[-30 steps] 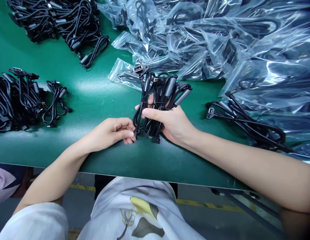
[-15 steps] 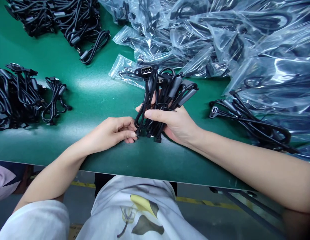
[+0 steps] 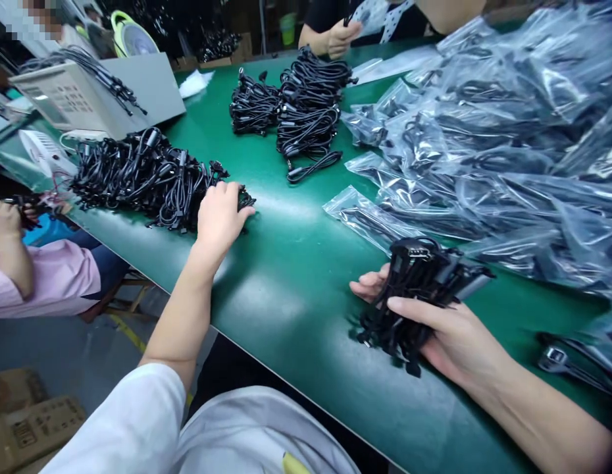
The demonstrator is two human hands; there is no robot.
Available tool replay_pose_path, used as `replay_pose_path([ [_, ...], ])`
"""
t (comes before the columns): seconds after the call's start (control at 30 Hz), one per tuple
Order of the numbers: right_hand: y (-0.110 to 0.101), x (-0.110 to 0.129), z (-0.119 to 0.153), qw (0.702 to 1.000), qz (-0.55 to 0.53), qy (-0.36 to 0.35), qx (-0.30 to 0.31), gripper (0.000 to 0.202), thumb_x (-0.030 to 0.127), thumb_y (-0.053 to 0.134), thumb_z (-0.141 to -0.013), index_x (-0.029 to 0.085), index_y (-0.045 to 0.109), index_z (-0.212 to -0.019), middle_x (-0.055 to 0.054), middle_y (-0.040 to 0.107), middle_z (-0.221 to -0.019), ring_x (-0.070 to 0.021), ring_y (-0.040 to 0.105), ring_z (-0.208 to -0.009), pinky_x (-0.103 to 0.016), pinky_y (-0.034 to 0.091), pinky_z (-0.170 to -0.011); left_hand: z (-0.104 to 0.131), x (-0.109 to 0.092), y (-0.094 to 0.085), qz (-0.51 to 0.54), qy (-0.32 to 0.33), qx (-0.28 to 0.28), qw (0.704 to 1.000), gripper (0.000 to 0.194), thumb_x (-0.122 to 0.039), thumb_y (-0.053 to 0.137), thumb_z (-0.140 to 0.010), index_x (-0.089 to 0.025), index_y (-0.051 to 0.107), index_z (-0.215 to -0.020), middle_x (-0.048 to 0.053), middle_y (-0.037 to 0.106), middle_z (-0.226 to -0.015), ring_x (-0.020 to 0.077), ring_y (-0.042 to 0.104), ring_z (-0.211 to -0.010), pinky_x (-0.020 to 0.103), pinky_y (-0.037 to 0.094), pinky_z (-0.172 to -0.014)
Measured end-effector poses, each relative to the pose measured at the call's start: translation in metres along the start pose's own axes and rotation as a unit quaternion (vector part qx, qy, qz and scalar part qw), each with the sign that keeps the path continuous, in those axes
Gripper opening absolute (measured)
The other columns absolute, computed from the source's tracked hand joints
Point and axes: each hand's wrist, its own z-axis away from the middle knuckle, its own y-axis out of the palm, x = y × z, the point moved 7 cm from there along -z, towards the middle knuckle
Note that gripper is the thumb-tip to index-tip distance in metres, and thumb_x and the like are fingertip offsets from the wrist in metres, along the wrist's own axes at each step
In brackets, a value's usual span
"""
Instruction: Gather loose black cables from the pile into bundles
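My right hand (image 3: 454, 336) is closed around a bunch of several coiled black cables (image 3: 409, 283), held over the table. A flat connector with a socket shows at the top of the bunch, and a grey sleeve sticks out on its right. My left hand (image 3: 220, 220) is at the right end of a long pile of coiled black cables (image 3: 133, 181). Its thumb is spread from the fingers, around a coiled cable (image 3: 245, 199) that is partly hidden behind the hand. The fingertips are partly out of sight.
More stacked coiled cables (image 3: 310, 99) lie farther back on the green table (image 3: 281, 263). Clear bags with cables (image 3: 484, 164) cover the right side. A loose cable (image 3: 557, 359) lies at far right. A boxy device (image 3: 138, 85) stands back left. Co-workers' hands (image 3: 338, 39) show opposite and at left.
My left hand has left the bunch in my right hand and reached left to the cable pile. The view has swung left and up. My right hand still holds its bunch.
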Motion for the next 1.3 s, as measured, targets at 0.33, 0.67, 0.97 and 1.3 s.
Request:
replay_pose_path([
  [0.33, 0.007, -0.002, 0.005, 1.000, -0.027, 0.000, -0.005, 0.035, 0.033, 0.094, -0.057, 0.021, 0.074, -0.084, 0.000, 0.067, -0.076, -0.0195, 0.067, -0.079, -0.051, 0.044, -0.113, 0.034, -0.076, 0.018, 0.540, 0.025, 0.188, 0.820, 0.035, -0.031, 0.066, -0.086, -0.018, 0.058, -0.117, 0.006, 0.067, -0.100, 0.0179, 0.064, -0.090, 0.026, 0.049, -0.070],
  [0.67, 0.016, -0.008, 0.008, 0.999, -0.021, 0.015, 0.024, 0.031, 0.037, 0.089, -0.064, 0.020, 0.074, -0.084, -0.003, 0.073, -0.083, -0.0202, 0.068, -0.079, -0.037, 0.054, -0.081, 0.076, -0.117, 0.058, 0.649, -0.019, 0.353, 0.674, 0.036, -0.028, 0.077, -0.082, -0.021, 0.062, -0.113, 0.003, 0.067, -0.101, 0.0142, 0.063, -0.089, 0.026, 0.054, -0.078],
  [0.97, 0.016, -0.003, 0.010, 0.990, 0.127, -0.050, -0.020, 0.020, 0.030, 0.082, -0.066, 0.021, 0.070, -0.079, 0.000, 0.069, -0.081, -0.0202, 0.062, -0.078, -0.038, 0.050, -0.082, 0.074, -0.108, 0.060, 0.582, -0.086, 0.293, 0.754, 0.042, -0.034, 0.084, -0.069, -0.018, 0.057, -0.097, -0.004, 0.061, -0.075, 0.0084, 0.054, -0.062, 0.021, 0.047, -0.061],
  [1.3, 0.017, -0.006, 0.009, 0.994, 0.089, -0.055, -0.011, 0.019, 0.031, 0.079, -0.072, 0.020, 0.065, -0.076, 0.003, 0.064, -0.069, -0.0154, 0.059, -0.066, -0.031, 0.046, -0.069, 0.079, -0.110, 0.062, 0.666, -0.127, 0.270, 0.684, 0.043, -0.023, 0.084, -0.070, -0.018, 0.055, -0.101, -0.002, 0.070, -0.077, 0.0110, 0.065, -0.070, 0.025, 0.053, -0.072],
])
